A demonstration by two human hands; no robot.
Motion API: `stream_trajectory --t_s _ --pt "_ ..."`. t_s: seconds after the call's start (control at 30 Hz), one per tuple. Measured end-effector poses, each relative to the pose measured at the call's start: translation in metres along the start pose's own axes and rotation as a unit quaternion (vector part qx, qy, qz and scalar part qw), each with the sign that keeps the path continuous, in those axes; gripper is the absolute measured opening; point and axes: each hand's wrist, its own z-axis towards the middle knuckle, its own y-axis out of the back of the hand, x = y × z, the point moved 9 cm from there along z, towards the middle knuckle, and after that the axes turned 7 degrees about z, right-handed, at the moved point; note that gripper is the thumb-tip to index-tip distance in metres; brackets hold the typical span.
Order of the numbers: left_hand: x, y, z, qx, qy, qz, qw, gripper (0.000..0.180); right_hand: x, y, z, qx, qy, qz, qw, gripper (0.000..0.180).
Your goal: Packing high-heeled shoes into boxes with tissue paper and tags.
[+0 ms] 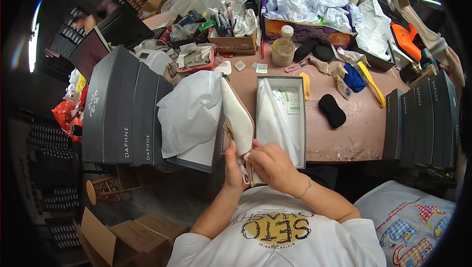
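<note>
Left hand: grasping the shoe at its heel end. Right hand: fingers curled, pinching at the same end; the exact part gripped is covered. Shoe: 1 item, pale face visible, directly ahead of the 2 hands. Its long axis runs away from the wearer, toe farthest and leaning slightly left. The 2 hands are equally in contact; the right is nearer the open box, which lies just right of the shoe, long sides roughly parallel. White paper: just left of the toe.
</note>
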Motion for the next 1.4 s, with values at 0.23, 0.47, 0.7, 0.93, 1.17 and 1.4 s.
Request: stream_trajectory --t_s 0.23,0.47,0.7,0.93,1.17,1.4 --pt "-0.002 0.003 0.02 0.063 0.042 -0.014 0.997 0.069 -0.056 0.037 -0.009 -0.044 -0.272 0.349 0.896 0.006" --pt "0.0 0.007 0.035 0.091 0.081 -0.049 0.991 0.073 -0.155 0.089 0.033 -0.153 -0.317 0.54 0.765 0.009" --pt "0.009 0.004 0.045 0.097 0.091 -0.028 0.991 0.07 -0.221 0.176 0.149 -0.193 -0.091 -0.131 0.968 0.011" --pt "0.017 0.004 0.054 0.097 0.113 -0.029 0.988 0.067 -0.261 0.164 0.176 -0.135 -0.037 -0.274 0.952 0.015" --pt "0.018 0.003 0.059 0.09 0.124 -0.069 0.986 0.066 -0.266 0.143 0.151 -0.192 -0.053 -0.208 0.958 0.042" --pt "0.003 -0.007 0.053 0.098 0.097 -0.058 0.989 0.068 -0.256 0.167 0.149 -0.26 -0.023 -0.192 0.946 0.039"
